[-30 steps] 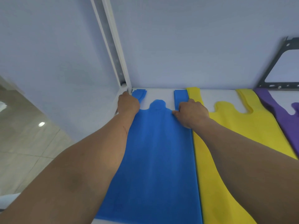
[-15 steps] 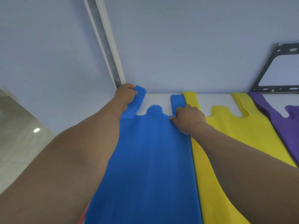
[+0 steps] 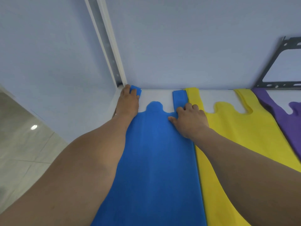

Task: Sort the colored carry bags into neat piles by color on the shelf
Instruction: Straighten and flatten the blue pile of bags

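A blue carry bag (image 3: 154, 160) lies flat on the white shelf (image 3: 156, 95), its handles pointing at the back wall. My left hand (image 3: 128, 101) lies flat along the bag's left handle, fingers straight, pressing it down near the shelf's back left corner. My right hand (image 3: 189, 117) rests on the base of the bag's right handle, fingers slightly bent and spread on the fabric. A yellow bag pile (image 3: 236, 136) lies right beside the blue one, and a purple bag pile (image 3: 286, 119) lies further right.
A white upright shelf post (image 3: 107, 43) rises at the back left corner. A grey metal bracket (image 3: 276, 82) stands at the back right against the pale wall. Tiled floor (image 3: 24, 152) shows below the shelf's left edge.
My left hand has slid forward along the left handle toward the back corner and flattened it. My right hand has stayed at the right handle's base, its fingers spreading a little.
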